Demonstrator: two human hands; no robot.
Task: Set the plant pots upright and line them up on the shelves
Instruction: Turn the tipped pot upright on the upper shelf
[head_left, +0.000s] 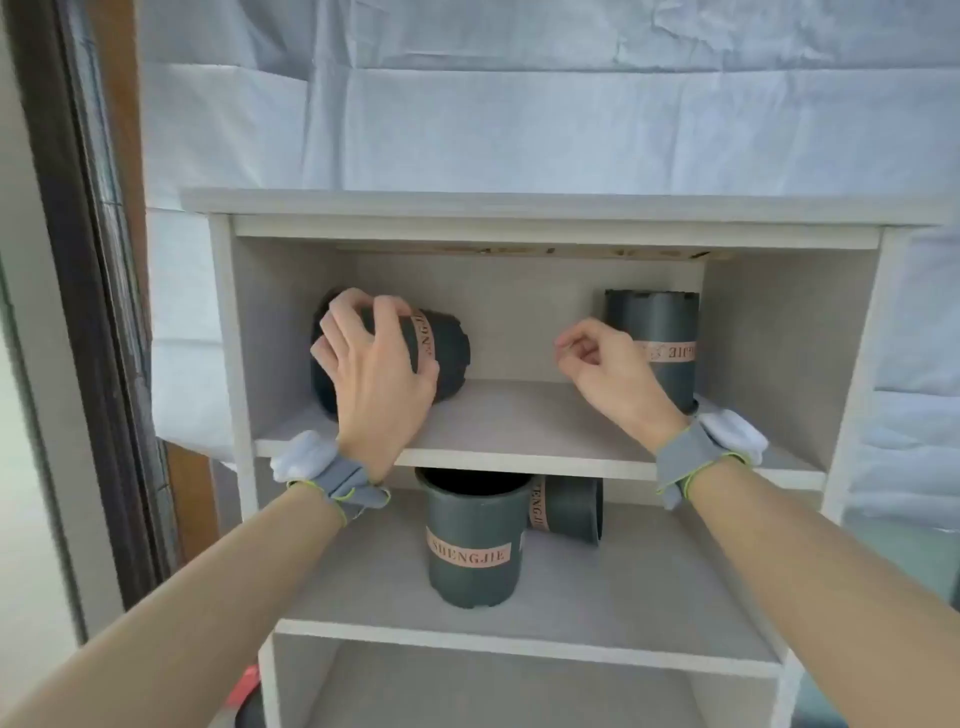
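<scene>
1. The left hand (375, 364) is wrapping around a dark pot (415, 358) that is lying on its side at the left end of the top shelf (519, 431); its grip is pressing on the pot's wall, fingers (353, 306) curling over the top and the thumb down the near side.
2. That pot's base is pointing right, its mouth is facing the left wall of the shelf unit (228, 332), and its pink label band is running vertically.
3. The right hand (608, 374) is hovering mid-shelf, holding nothing; its grip is loosely curling inward, fingertips (566, 345) drawing toward the thumb (not fully pressed together).
4. Just behind and to the right of that hand, a second pot (657, 338) is standing upside down near the right wall, its notched base up and its label lettering inverted.
5. On the middle shelf (519, 613), an upright pot (472, 540) is standing near the front, mouth up, label reading "SHENGJIE".
6. Just beside it on the right and further back, a fourth pot (569, 512) is lying on its side, its base facing right.
7. Grey wrist straps (343, 480) are circling both forearms.
8. A white sheet (519, 104) is hanging behind the unit.
</scene>
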